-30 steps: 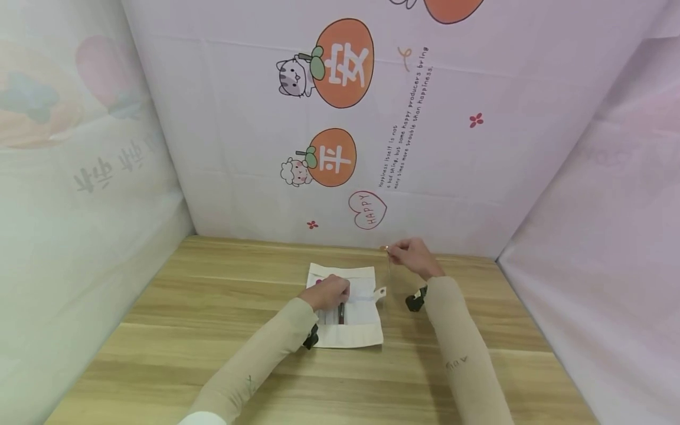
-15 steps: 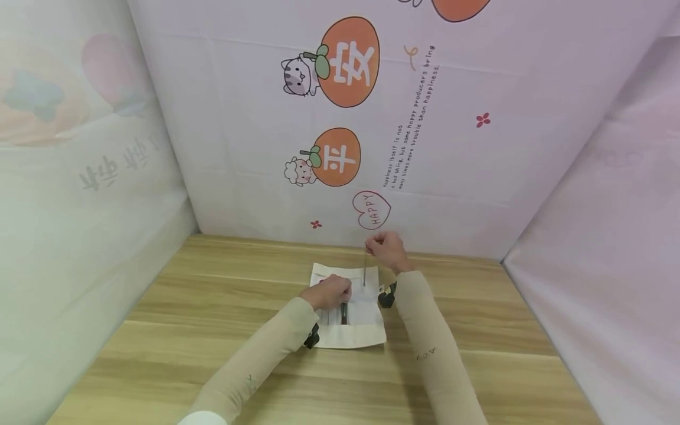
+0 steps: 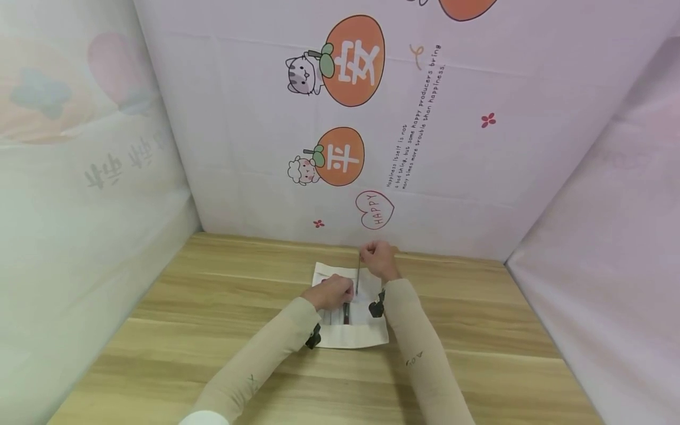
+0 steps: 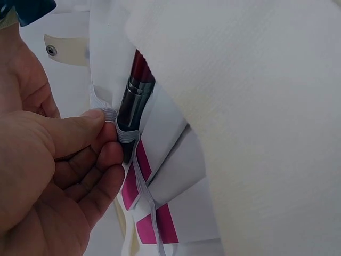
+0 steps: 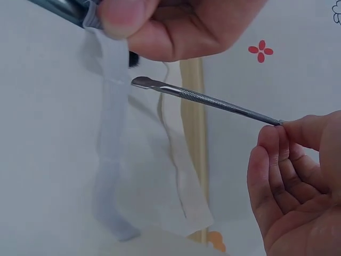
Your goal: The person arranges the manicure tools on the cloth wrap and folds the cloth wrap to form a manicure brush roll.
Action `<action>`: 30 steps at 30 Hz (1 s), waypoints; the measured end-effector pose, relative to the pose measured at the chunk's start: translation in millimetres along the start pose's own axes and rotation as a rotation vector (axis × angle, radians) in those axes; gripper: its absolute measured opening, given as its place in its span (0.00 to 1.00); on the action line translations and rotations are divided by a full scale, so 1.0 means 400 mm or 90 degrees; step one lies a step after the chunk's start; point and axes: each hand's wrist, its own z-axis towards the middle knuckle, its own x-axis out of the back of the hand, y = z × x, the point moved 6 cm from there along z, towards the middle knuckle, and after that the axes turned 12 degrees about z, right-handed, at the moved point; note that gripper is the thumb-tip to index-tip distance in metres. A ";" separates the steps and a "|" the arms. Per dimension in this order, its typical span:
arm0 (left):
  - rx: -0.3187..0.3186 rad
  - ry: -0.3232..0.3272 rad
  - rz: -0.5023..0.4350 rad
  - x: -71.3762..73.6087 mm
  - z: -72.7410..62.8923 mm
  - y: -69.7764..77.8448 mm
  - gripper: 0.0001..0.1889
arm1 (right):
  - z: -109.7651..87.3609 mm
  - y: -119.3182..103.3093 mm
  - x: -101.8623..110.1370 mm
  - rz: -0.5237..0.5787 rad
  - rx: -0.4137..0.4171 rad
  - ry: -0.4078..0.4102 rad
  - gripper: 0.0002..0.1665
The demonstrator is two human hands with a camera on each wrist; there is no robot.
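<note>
A white fold-out tool case [image 3: 366,336] lies open on the table. My left hand [image 3: 333,291] pinches the grey elastic band [image 4: 110,113] inside it between thumb and fingers, right beside a makeup brush [image 4: 133,104]. That brush, with a dark red handle and black ferrule, sits through a loop of the band. By its end, my right hand [image 5: 298,170] pinches a slim metal cuticle pusher [image 5: 208,100] with a knurled shaft. The pusher's flat, scooped tip points at the edge of the elastic band, close to my left fingers. Magenta-and-white items [image 4: 157,221] lie beyond the brush under the band.
A snap tab [image 4: 66,50] sticks out from the case's side. The wooden table [image 3: 255,378] extends around the case. A printed white cloth [image 3: 255,147] hangs behind it, with cloth walls at left and right.
My right hand has moved left from beyond the case's right side to over it, then lower, bringing the cuticle pusher to the elastic band. My left hand keeps its place.
</note>
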 end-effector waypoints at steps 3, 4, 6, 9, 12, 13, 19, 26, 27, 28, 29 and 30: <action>0.000 0.005 0.001 0.001 0.000 -0.001 0.12 | -0.008 0.007 -0.004 -0.006 -0.008 -0.001 0.08; 0.001 0.004 0.001 0.001 0.000 -0.002 0.13 | -0.011 0.008 -0.006 -0.011 -0.010 -0.003 0.08; 0.000 0.002 0.001 0.002 -0.001 -0.001 0.14 | -0.016 0.010 -0.009 -0.026 -0.011 -0.011 0.09; -0.004 -0.001 -0.005 0.003 -0.003 0.000 0.15 | -0.024 0.013 -0.013 -0.043 -0.022 -0.031 0.12; -0.011 0.002 -0.009 0.002 -0.003 0.002 0.17 | -0.033 0.018 -0.016 -0.058 -0.051 -0.059 0.15; -0.015 0.006 -0.009 0.002 -0.003 0.003 0.18 | -0.037 0.020 -0.016 -0.066 -0.062 -0.068 0.15; -0.029 0.025 0.004 -0.004 0.004 0.006 0.19 | -0.055 0.034 -0.020 -0.121 -0.112 -0.125 0.16; -0.018 0.023 0.004 -0.014 0.013 0.001 0.16 | -0.071 0.049 -0.010 -0.184 -0.149 -0.169 0.17; -0.016 0.023 0.002 -0.015 0.013 0.001 0.16 | -0.074 0.049 -0.009 -0.188 -0.151 -0.172 0.17; -0.015 0.025 -0.002 -0.016 0.013 0.000 0.15 | -0.076 0.049 -0.007 -0.191 -0.149 -0.175 0.16; -0.023 0.038 0.000 -0.037 0.026 -0.016 0.15 | -0.078 0.049 -0.006 -0.194 -0.148 -0.179 0.16; -0.023 0.038 -0.004 -0.036 0.025 -0.015 0.14 | -0.080 0.049 -0.004 -0.195 -0.146 -0.182 0.15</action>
